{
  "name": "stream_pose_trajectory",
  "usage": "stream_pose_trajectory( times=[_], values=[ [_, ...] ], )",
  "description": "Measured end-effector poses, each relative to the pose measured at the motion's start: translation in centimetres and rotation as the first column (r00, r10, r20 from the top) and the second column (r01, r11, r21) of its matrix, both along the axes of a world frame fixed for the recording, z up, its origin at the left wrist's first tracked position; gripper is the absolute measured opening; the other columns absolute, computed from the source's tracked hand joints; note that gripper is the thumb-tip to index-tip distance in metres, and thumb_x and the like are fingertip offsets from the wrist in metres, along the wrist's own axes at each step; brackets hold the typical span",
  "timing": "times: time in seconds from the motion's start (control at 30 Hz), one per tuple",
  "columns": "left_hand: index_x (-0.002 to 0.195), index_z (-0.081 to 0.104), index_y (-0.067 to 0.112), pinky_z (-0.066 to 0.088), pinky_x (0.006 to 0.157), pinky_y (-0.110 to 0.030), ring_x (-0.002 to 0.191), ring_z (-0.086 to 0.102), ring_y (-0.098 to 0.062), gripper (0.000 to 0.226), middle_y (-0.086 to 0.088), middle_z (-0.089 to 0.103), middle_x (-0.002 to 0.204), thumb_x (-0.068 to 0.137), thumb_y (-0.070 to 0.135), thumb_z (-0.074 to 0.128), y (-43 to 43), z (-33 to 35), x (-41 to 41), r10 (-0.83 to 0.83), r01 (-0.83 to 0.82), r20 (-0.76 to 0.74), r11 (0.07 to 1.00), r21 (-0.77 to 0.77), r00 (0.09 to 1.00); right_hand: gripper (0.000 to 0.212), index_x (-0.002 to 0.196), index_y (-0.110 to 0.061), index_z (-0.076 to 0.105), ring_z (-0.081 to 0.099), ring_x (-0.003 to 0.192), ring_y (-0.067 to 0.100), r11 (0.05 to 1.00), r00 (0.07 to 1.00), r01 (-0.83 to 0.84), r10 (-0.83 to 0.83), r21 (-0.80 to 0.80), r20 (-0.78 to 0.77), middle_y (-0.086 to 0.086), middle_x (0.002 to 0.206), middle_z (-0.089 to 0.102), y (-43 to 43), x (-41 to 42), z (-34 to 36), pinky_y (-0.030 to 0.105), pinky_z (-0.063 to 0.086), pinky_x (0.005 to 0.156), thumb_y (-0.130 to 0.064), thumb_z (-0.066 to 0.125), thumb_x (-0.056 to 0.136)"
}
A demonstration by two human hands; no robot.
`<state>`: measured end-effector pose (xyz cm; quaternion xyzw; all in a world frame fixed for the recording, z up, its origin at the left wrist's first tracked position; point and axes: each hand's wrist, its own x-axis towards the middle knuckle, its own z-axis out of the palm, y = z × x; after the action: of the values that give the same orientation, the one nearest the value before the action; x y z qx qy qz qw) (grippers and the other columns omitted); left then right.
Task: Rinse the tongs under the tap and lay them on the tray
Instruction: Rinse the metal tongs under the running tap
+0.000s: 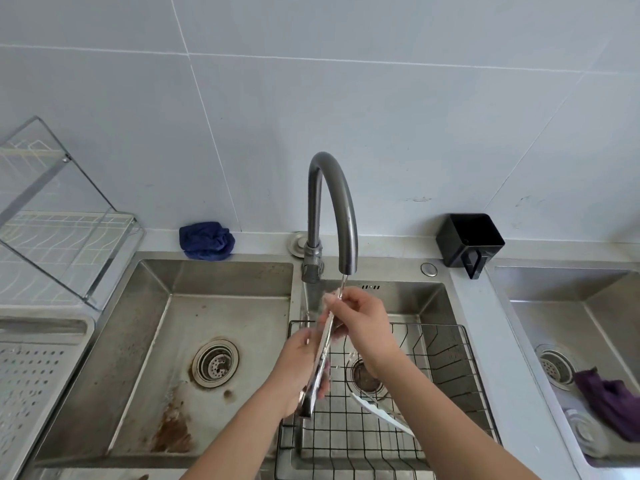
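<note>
Metal tongs [323,344] stand nearly upright over the right basin, tips up in a thin stream from the grey arched tap [332,202]. My left hand [299,362] grips their lower handle end. My right hand [360,320] pinches the upper tips just under the spout. A white perforated tray [31,375] lies at the far left on the counter. Part of the tongs is hidden behind my fingers.
A black wire basket [446,368] sits in the right basin with a white utensil [377,410] inside. The left basin [166,358] has rust stains. A dish rack [52,220], a blue cloth [206,240], a black holder [469,239] and a purple cloth [606,400] surround the sinks.
</note>
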<state>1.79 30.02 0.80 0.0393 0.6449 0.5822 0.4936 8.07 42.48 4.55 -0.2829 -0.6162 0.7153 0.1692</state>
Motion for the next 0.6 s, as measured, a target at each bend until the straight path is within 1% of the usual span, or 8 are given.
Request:
stream_pose_trajectory(
  times=[0.07,0.13,0.2,0.23,0.33,0.43,0.53,0.6],
  values=[
    [0.117,0.063,0.024,0.05,0.044,-0.032,0.058,0.063,-0.025,0.053,-0.006,0.07,0.073,0.088,0.067,0.055,0.4,0.2,0.0,0.023,-0.021,-0.028,0.995,0.098,0.999,0.022,0.085,-0.003,0.067,0.07,0.062,0.035,0.985,0.991,0.121,-0.127,0.126,0.039,0.015,0.072,0.073,0.3,0.1,-0.2,0.045,0.062,0.06,-0.02,0.065,0.1],
    [0.119,0.068,0.032,0.048,0.045,-0.03,0.066,0.063,-0.022,0.058,-0.006,0.071,0.083,0.085,0.076,0.052,0.4,0.5,0.1,-0.027,0.046,-0.106,0.982,0.183,0.994,0.027,0.087,-0.008,0.069,0.071,0.067,0.04,0.983,0.995,0.065,-0.077,0.173,0.061,0.017,0.075,0.072,0.3,0.4,-0.4,0.052,0.063,0.061,-0.03,0.062,0.102],
    [0.12,0.069,0.035,0.046,0.046,-0.027,0.067,0.061,-0.015,0.063,-0.004,0.066,0.08,0.077,0.08,0.059,0.3,1.0,0.2,-0.075,0.111,-0.169,0.971,0.214,0.983,0.034,0.09,-0.014,0.074,0.073,0.068,0.036,0.99,0.997,-0.024,0.014,0.142,0.075,0.014,0.077,0.074,0.2,0.9,-0.8,0.045,0.064,0.059,-0.04,0.056,0.104],
    [0.119,0.07,0.035,0.047,0.052,-0.023,0.066,0.061,-0.009,0.063,-0.001,0.067,0.079,0.074,0.079,0.064,0.2,1.1,0.1,-0.085,0.125,-0.189,0.969,0.211,0.978,0.035,0.088,-0.016,0.074,0.071,0.063,0.033,0.991,0.997,0.02,-0.029,0.129,0.074,0.012,0.073,0.073,0.3,1.1,-0.9,0.041,0.063,0.057,-0.043,0.057,0.103],
    [0.12,0.068,0.038,0.046,0.064,-0.021,0.063,0.06,-0.001,0.044,0.008,0.07,0.076,0.08,0.052,0.077,-0.1,1.0,0.0,-0.098,0.129,-0.196,0.98,0.153,0.976,0.026,0.093,-0.016,0.068,0.065,0.055,0.017,0.964,0.964,0.227,-0.243,0.141,0.106,0.009,0.077,0.068,1.1,0.9,-1.3,0.035,0.059,0.053,-0.042,0.07,0.094],
    [0.121,0.066,0.025,0.038,0.046,-0.024,0.053,0.046,-0.009,0.042,0.005,0.055,0.073,0.081,0.021,0.081,-0.6,0.6,0.3,-0.097,0.112,-0.123,0.986,0.123,0.988,0.029,0.106,-0.013,0.067,0.066,0.065,0.015,0.98,0.976,0.199,-0.197,-0.019,0.096,0.009,0.088,0.069,1.0,0.0,-1.4,0.032,0.058,0.055,-0.041,0.068,0.096],
    [0.113,0.062,0.008,0.035,0.043,-0.026,0.051,0.045,-0.015,0.035,-0.006,0.053,0.07,0.081,0.014,0.075,-0.9,0.8,0.3,-0.067,0.073,-0.055,0.99,0.125,0.996,0.023,0.106,-0.016,0.064,0.062,0.065,0.013,0.951,0.932,0.306,-0.307,0.036,0.194,0.003,0.09,0.068,1.1,-0.5,-1.8,0.022,0.052,0.05,-0.038,0.063,0.099],
    [0.114,0.062,0.0,0.039,0.043,-0.028,0.05,0.049,-0.022,0.036,-0.012,0.058,0.069,0.081,0.015,0.067,-0.9,1.1,0.0,-0.024,0.025,-0.006,0.993,0.119,1.0,0.019,0.114,-0.017,0.064,0.065,0.074,0.014,0.983,0.95,0.175,-0.185,0.06,0.25,0.004,0.097,0.07,0.9,-0.6,-2.5,0.021,0.054,0.054,-0.03,0.063,0.1]
  ],
)
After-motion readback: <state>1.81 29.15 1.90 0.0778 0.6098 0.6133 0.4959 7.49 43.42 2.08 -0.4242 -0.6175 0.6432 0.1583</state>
